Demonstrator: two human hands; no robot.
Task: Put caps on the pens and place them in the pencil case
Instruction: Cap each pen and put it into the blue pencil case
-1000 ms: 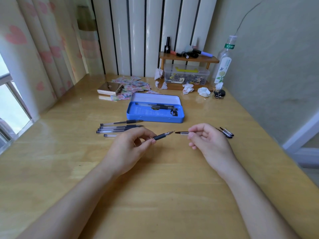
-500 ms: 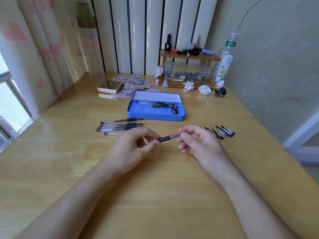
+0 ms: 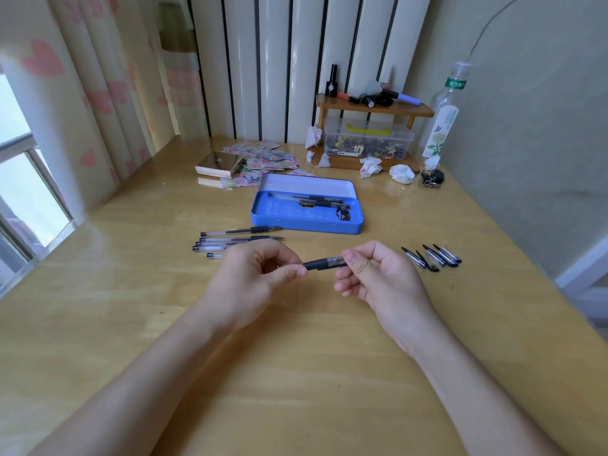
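- Our two forearms reach in bare from the near edge of the worktop and draw together toward its middle.
- Our left hand is curled, knuckles up, thumb and forefinger pinched together at the tips on the pen.
- Our right hand faces it, thumb on top, fingers folded under, closed on the pen's other end.
- The fingertips of the two hands are just apart.

Both hands meet above the worktop: left hand and right hand pinch one pen. Loose caps lie right; uncapped pens left, near the open case.
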